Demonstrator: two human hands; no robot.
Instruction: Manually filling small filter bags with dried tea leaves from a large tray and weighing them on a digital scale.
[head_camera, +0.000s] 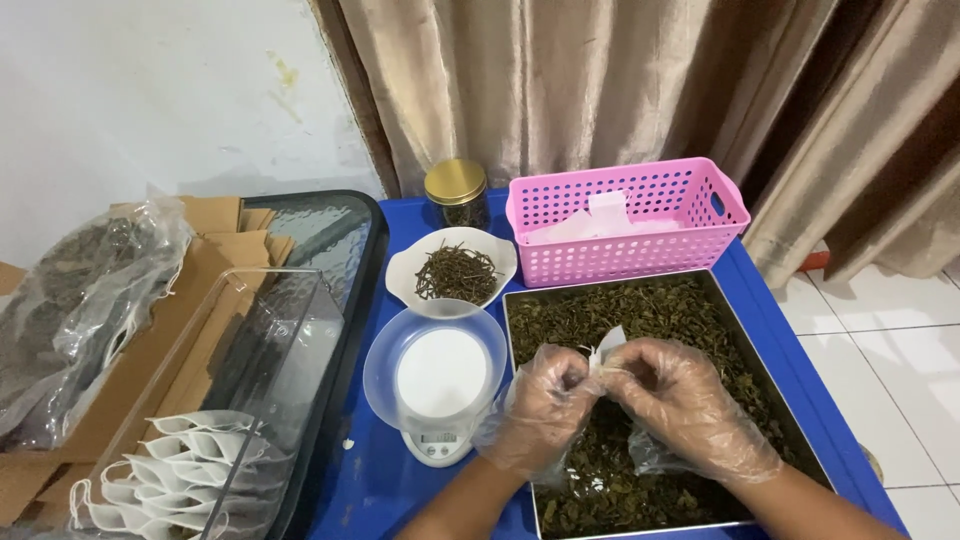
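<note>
Centre-right of frame: left hand (545, 400) and right hand (672, 395), both gloved, fingers pinched shut on a small white sachet (606, 350); held directly over the tray (745, 340) of dried leaves, so spill falls back in; scale (437, 385) just left, within reach.

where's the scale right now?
In the head view, the small white scale sits on the blue table, left of the metal tray of dried leaves and just before the white bowl.
</note>
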